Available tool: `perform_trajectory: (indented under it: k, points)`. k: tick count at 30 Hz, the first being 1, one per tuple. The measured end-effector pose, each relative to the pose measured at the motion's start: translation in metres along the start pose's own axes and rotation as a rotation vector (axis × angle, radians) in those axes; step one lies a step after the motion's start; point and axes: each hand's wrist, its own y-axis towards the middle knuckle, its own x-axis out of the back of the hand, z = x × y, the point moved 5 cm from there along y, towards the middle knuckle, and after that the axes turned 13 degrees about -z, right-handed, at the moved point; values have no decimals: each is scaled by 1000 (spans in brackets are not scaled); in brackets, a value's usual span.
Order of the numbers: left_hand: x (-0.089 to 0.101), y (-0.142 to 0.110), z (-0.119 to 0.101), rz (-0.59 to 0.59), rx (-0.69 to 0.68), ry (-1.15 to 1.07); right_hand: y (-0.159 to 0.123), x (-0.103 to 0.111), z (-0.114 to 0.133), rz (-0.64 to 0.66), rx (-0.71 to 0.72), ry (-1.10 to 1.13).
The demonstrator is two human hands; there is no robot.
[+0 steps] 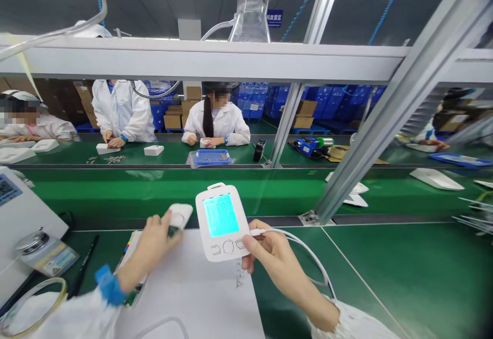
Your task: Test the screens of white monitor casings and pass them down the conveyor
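My right hand point(275, 257) grips the lower right corner of a white handheld monitor point(241, 221), thumb on its front beside the buttons. Its screen glows cyan, with digits too faint to read. A white cable point(308, 249) runs from the monitor's right side past my wrist. My left hand point(156, 241), slightly blurred, has its fingers closed round a small white plastic piece point(183, 214), a little left of the monitor. Below both hands lies a white paper sheet point(204, 303), with part of a circuit board point(133, 296) at its left edge.
A white machine point(23, 215), a clear pump bottle point(48, 254), a black pen point(88, 259) and a tape roll point(34, 303) stand or lie at left. A metal post point(385, 108) slants up at right. Several people in white coats sit or stand beyond the green conveyor point(173, 185).
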Motion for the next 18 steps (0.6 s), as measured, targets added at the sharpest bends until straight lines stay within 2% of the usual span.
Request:
perform_trajectory:
  k: [3,4,6,8,10,13,14,16,18]
  points:
    - [-5,-64,-28,116,-96,124,-1,-2,1,14,-6,39]
    - [-7,-79,-30,172,-137,267,-2,-3,1,15,-3,49]
    - [-7,-96,-28,273,-140,436,-4,-4,0,19,-1,61]
    - [1,-94,-28,317,-66,418,-6,-5,-3,18,-10,69]
    - [15,-81,-43,266,71,130,-7,-7,-6,5,-17,82]
    - [34,-65,-87,131,283,-648,-9,-10,-9,3,-24,104]
    - [37,-63,-103,126,324,-831,-9,-12,-9,10,-31,110]
    - [36,-63,-128,156,406,-985,-9,-14,-10,28,-43,115]
    - [31,-64,-139,180,463,-983,-8,-13,-9,32,-35,111]
